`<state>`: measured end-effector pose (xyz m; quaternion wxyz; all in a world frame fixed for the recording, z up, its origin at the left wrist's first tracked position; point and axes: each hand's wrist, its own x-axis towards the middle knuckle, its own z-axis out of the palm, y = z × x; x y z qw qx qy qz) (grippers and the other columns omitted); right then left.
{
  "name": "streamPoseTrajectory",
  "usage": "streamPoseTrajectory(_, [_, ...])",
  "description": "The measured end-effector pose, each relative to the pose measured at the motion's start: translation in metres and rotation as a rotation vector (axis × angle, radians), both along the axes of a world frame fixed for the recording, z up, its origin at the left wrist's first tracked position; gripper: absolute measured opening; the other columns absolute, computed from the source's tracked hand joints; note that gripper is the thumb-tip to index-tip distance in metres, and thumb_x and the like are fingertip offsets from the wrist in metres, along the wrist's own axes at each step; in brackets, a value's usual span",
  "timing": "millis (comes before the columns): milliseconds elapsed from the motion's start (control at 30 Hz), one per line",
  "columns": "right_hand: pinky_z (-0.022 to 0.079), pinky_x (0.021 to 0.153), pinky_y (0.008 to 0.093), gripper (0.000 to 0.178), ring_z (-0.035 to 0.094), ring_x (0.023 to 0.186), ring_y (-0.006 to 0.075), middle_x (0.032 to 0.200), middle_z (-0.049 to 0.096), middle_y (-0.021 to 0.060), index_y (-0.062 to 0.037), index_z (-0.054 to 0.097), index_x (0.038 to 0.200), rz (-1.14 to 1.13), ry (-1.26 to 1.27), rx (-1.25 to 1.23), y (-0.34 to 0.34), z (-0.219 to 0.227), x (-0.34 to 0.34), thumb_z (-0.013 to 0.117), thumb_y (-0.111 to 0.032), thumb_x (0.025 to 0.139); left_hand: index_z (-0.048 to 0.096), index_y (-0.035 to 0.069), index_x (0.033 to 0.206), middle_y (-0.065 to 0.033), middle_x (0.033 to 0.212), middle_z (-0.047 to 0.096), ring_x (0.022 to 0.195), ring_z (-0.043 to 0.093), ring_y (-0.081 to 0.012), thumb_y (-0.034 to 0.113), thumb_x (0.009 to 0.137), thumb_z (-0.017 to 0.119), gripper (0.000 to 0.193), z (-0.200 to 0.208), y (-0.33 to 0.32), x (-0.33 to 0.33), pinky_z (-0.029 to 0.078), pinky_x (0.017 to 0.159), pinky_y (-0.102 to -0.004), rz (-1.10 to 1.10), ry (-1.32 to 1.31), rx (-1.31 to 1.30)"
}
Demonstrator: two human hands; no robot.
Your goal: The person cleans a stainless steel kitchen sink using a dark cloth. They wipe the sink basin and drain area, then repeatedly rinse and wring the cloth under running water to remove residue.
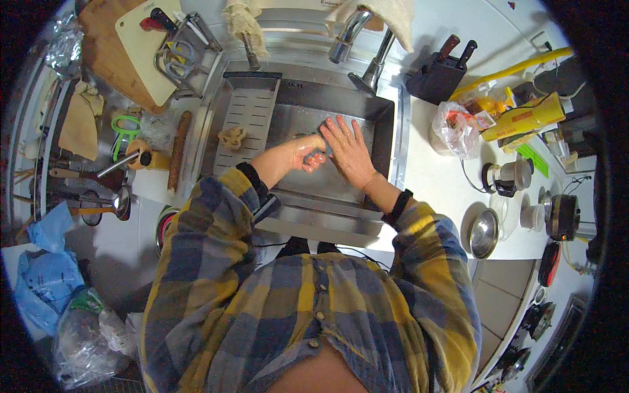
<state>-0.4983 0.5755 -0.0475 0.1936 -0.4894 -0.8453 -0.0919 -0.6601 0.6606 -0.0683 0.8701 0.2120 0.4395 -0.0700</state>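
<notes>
From my remote view, the rectangular stainless-steel sink (295, 188) lies beside the white tabletop (426, 196), with both hands over its basin. The left hand (291, 158) is curled, fingers bent in; I can't tell whether they close on anything. The right hand (352, 154) is unclenched, fingers long and nearly straight, near the left; I can't make out whether they touch. Along the sink's left edge, a slotted grey metal tray (250, 108) holds a pale, looped object (232, 137) I can't identify. Toward the tabletop's back edge, a black knife block (438, 77) hides the blades of two knives. Nearby, a clear plastic bag (452, 134) wraps something partly red, its contents blurred. A round silver metal bowl (485, 234) sits near the tabletop's front edge. My dark lens rim cuts off the far right.
</notes>
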Motion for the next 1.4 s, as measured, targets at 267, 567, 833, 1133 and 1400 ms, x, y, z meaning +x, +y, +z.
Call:
streamPoseTrajectory(267, [0.046, 0.089, 0.0385, 0.048, 0.05, 0.115, 0.0259, 0.123, 0.053, 0.0063, -0.0096, 0.053, 0.119, 0.476, 0.072, 0.153, 0.048, 0.047, 0.014, 0.057, -0.02, 0.072, 0.045, 0.01, 0.079, 0.0037, 0.054, 0.036, 0.039, 0.032, -0.0044, 0.018, 0.08, 0.058, 0.015, 0.056, -0.021, 0.006, 0.02, 0.031, -0.0209, -0.206, -0.29, -0.015])
streamPoseTrajectory(567, [0.054, 0.055, 0.0352, 0.017, 0.067, 0.067, 0.0268, 0.074, 0.064, 0.0153, -0.0017, 0.06, 0.087, 0.229, -0.22, -0.172, 0.051, 0.039, -0.003, 0.057, -0.013, 0.075, 0.054, 0.004, 0.079, -0.0087, 0.064, 0.055, 0.045, 0.049, -0.019, 0.023, 0.072, 0.066, 0.024, 0.007, -0.017, 0.014, 0.037, 0.039, -0.0325, -0.19, 0.414, 1.097])
streamPoseTrajectory(833, [0.054, 0.066, 0.041, 0.013, 0.067, 0.076, 0.0294, 0.081, 0.067, 0.0158, -0.0043, 0.065, 0.081, -0.077, -0.201, -0.543, 0.052, 0.011, -0.015, 0.062, -0.012, 0.072, 0.065, -0.001, 0.084, -0.0228, 0.081, 0.064, 0.075, 0.063, -0.0403, 0.032, 0.07, 0.067, 0.036, -0.015, -0.01, 0.013, 0.051, 0.07, -0.0457, -0.43, 0.582, 1.614])
streamPoseTrajectory(1133, [0.051, 0.077, 0.0444, 0.024, 0.063, 0.084, 0.0378, 0.087, 0.064, 0.0243, -0.0007, 0.066, 0.083, -0.312, 0.064, -0.742, 0.041, -0.016, -0.029, 0.063, -0.019, 0.067, 0.066, 0.0, 0.072, -0.0228, 0.074, 0.064, 0.072, 0.065, -0.0362, 0.036, 0.066, 0.066, 0.036, -0.014, -0.015, 0.001, 0.052, 0.065, -0.0465, -0.624, 0.551, 1.903])
streamPoseTrajectory(1400, [0.049, 0.077, 0.0437, 0.027, 0.062, 0.085, 0.0392, 0.085, 0.063, 0.0265, 0.0014, 0.066, 0.084, -0.312, 0.231, -0.974, 0.04, -0.031, -0.028, 0.059, -0.018, 0.067, 0.062, 0.001, 0.083, -0.0201, 0.076, 0.065, 0.071, 0.065, -0.0365, 0.026, 0.067, 0.063, 0.029, -0.022, -0.017, -0.002, 0.052, 0.064, -0.0475, -0.72, 0.514, 1.959])
